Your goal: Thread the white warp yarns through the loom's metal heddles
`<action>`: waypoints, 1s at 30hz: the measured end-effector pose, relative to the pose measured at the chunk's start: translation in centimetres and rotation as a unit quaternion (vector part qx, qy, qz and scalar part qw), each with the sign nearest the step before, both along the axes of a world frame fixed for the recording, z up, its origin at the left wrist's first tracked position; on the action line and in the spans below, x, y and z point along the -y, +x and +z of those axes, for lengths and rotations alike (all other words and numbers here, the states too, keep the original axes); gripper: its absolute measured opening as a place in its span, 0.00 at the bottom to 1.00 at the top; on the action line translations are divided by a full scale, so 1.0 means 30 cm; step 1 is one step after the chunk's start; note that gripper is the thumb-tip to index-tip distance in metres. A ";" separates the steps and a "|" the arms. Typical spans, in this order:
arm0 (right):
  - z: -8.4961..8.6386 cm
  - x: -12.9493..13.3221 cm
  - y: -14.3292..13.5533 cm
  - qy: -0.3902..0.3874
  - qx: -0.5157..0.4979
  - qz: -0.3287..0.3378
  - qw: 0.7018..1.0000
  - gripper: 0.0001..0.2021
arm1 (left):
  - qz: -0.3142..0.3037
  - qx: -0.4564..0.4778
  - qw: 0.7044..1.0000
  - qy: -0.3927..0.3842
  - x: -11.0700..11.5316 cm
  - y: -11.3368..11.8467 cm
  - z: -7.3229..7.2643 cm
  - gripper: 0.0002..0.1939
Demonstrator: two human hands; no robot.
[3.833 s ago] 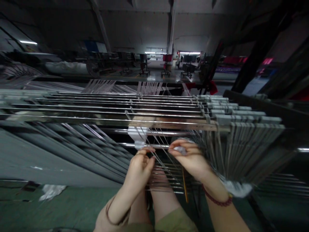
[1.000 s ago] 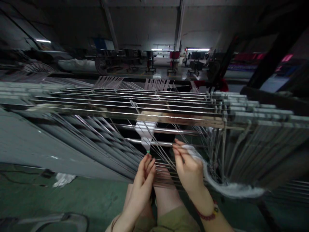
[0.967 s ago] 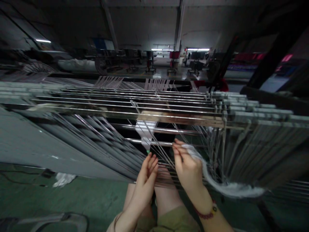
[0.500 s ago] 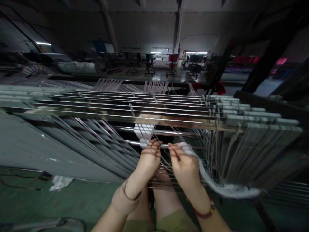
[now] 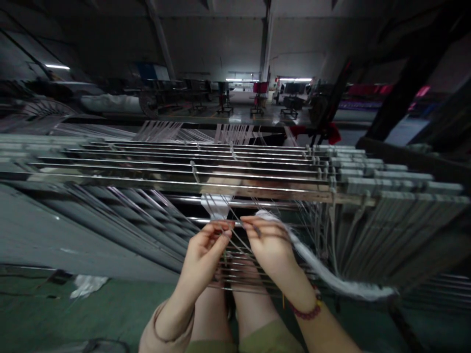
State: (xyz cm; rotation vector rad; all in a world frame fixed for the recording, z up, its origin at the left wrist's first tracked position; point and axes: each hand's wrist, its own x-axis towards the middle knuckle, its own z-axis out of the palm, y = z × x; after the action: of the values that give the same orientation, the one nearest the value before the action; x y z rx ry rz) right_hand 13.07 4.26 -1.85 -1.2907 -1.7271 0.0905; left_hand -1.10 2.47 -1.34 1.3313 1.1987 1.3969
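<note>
My left hand (image 5: 206,250) is closed, thumb and forefinger pinched at the thin heddle wires (image 5: 241,240) in front of me. To its right, my right hand (image 5: 272,247) has its fingers bent together, fingertips close to the left ones among the same wires. A loose bundle of white yarn (image 5: 316,267) emerges from behind the right hand's fingers and sags to the right. The grip on the yarn is partly hidden. Behind the left fingertips hangs a white strip (image 5: 216,205), near horizontal metal rods (image 5: 253,202).
Long harness bars (image 5: 176,174) cross above my hands. Packed grey heddle frames (image 5: 405,225) stand at the right, and a slanting grey panel (image 5: 73,235) at the left. White scrap (image 5: 88,285) lies on the green floor. White warp threads (image 5: 158,131) run behind the bars.
My left hand has shifted left and turned, so its thumb now shows. The right hand has moved slightly left, with the yarn still trailing from it. The view has shifted a little.
</note>
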 end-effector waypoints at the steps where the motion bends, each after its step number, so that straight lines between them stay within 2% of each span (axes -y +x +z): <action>1: -0.001 -0.004 -0.005 -0.005 -0.004 -0.004 1.000 0.09 | 0.000 -0.007 1.000 0.028 -0.001 0.004 -0.003 0.05; 3: -0.001 -0.010 -0.010 -0.017 -0.009 -0.002 1.000 0.08 | -0.002 -0.043 0.997 0.070 -0.003 0.011 -0.016 0.04; 6: 0.001 -0.011 -0.001 -0.032 -0.009 0.007 0.999 0.05 | -0.013 -0.088 0.995 0.042 -0.012 0.016 -0.039 0.04; 9: 0.009 0.004 0.025 -0.024 -0.060 0.014 0.998 0.02 | -0.017 -0.052 0.999 -0.008 -0.027 0.014 -0.053 0.08; 11: 0.016 0.017 0.043 -0.009 -0.144 0.044 0.989 0.02 | -0.019 -0.017 0.999 -0.037 -0.031 0.013 -0.052 0.13; 13: 0.021 0.024 0.055 -0.015 -0.192 0.090 0.977 0.05 | -0.034 0.005 0.997 -0.065 -0.025 0.013 -0.040 0.14; 15: 0.019 0.020 0.056 -0.051 -0.163 0.119 0.978 0.08 | -0.048 0.020 0.996 -0.076 -0.007 0.017 -0.023 0.11; 18: 0.006 0.002 0.047 -0.097 -0.110 0.120 0.982 0.07 | -0.079 -0.007 0.996 -0.033 0.029 0.022 -0.005 0.09; 21: -0.009 -0.009 0.044 -0.102 -0.107 0.117 0.982 0.05 | -0.103 -0.055 0.993 -0.017 0.049 0.019 -0.013 0.08; 25: -0.024 -0.004 0.054 -0.095 -0.130 0.117 0.980 0.06 | -0.085 -0.002 0.994 -0.063 0.048 0.016 -0.036 0.08; 30: -0.012 -0.006 0.034 -0.112 -0.136 0.105 0.979 0.06 | -0.137 -0.044 0.990 -0.006 0.074 0.038 -0.023 0.08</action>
State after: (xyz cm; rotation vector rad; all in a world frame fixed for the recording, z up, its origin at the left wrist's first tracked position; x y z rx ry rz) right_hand 14.09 4.45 -2.20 -1.1873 -1.6409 0.5730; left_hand 0.04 0.26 -2.04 1.4992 1.0337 1.1439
